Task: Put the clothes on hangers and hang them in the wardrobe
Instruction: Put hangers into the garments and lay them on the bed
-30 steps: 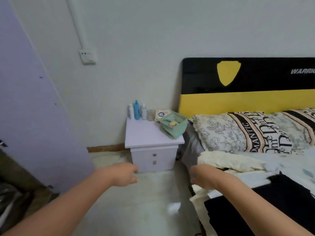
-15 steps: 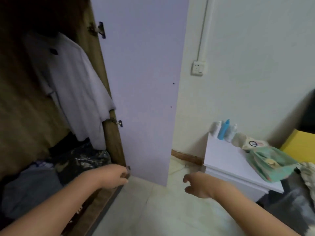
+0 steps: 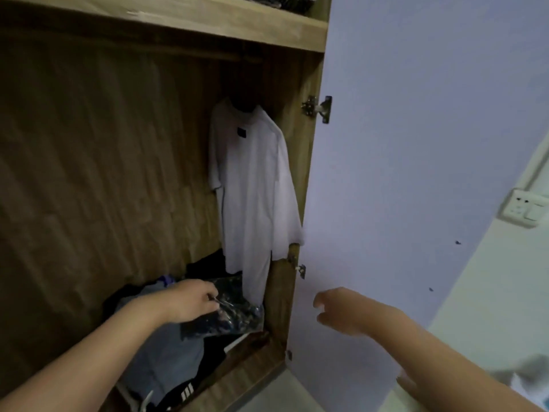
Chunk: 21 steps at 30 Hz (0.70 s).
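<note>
The wooden wardrobe (image 3: pixel 118 173) stands open in front of me. A white T-shirt (image 3: pixel 255 188) hangs on a dark hanger at the right end of the rail (image 3: pixel 231 57). On the wardrobe floor lies a pile of grey and black clothes (image 3: pixel 166 361) with a dark garment in a clear plastic bag (image 3: pixel 237 315). My left hand (image 3: pixel 187 301) reaches into the wardrobe, fingers loosely curled just above that bag, and I see nothing held in it. My right hand (image 3: pixel 341 312) hovers empty in front of the door, fingers relaxed.
The lilac wardrobe door (image 3: pixel 401 144) is swung open on the right, between me and the white wall with a socket (image 3: pixel 524 211). A wooden shelf (image 3: pixel 208 22) tops the hanging space. Left of the shirt the rail is bare.
My view has swung left from the bed and nightstand to the open wardrobe. Both hands came along empty, and the left one now reaches in over the pile.
</note>
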Motion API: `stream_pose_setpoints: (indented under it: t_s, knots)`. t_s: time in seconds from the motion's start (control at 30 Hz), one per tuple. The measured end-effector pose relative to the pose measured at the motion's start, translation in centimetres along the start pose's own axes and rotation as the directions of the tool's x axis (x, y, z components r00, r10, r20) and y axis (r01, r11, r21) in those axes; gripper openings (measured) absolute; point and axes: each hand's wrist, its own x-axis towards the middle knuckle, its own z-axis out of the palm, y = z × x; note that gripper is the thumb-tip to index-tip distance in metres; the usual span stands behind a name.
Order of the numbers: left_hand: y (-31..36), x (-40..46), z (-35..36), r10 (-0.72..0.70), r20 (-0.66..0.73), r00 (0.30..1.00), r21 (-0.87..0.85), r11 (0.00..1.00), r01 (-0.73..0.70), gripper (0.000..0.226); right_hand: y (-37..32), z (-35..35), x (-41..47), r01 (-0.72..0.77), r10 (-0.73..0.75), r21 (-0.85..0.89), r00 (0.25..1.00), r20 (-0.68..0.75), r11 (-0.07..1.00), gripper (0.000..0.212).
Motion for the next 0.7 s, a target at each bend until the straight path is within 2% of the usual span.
stream_pose_setpoints:
  t_s: [0.13, 0.27, 0.43, 0.6, 0.63, 0.7]
  knots:
    - [-0.4, 2.5, -2.2, -0.032, -0.113, 0.993, -0.125, 0.992, 0.018, 0.041, -0.9, -4.9, 3.8, 0.083, -0.088, -0.046, 0.987, -0.132, 0.995, 0.035]
    - [-0.7, 5.9, -4.6, -0.019, -0.173, 0.985, -0.176, 0.984, -0.012, 0.041, -1.8, -9.3, 7.9, 0.134, -0.107, 0.063, 0.943, -0.316, 0.989, 0.036]
    - [0.1, 11.5, -8.7, 0.05, -0.283, 0.958, -0.158, 0.983, -0.098, 0.039, -4.0, -15.0, 12.7, 0.24, -0.084, 0.207, 0.819, -0.567, 0.948, 0.042]
    - [0.5, 17.7, -14.1, 0.137, -0.399, 0.907, -0.113, 0.974, -0.197, 0.045, -6.8, -21.5, 18.3, 0.291, -0.051, 0.184, 0.645, -0.762, 0.939, 0.048]
    - [0.4, 19.0, -15.4, 0.149, -0.428, 0.891, -0.094, 0.974, -0.208, 0.045, -7.3, -22.8, 19.5, 0.295, -0.032, 0.2, 0.629, -0.777, 0.934, 0.05]
    - [0.4, 21.4, -18.0, 0.172, -0.47, 0.866, -0.063, 0.972, -0.227, 0.047, -7.9, -24.9, 21.9, 0.269, 0.008, 0.236, 0.643, -0.766, 0.934, 0.053]
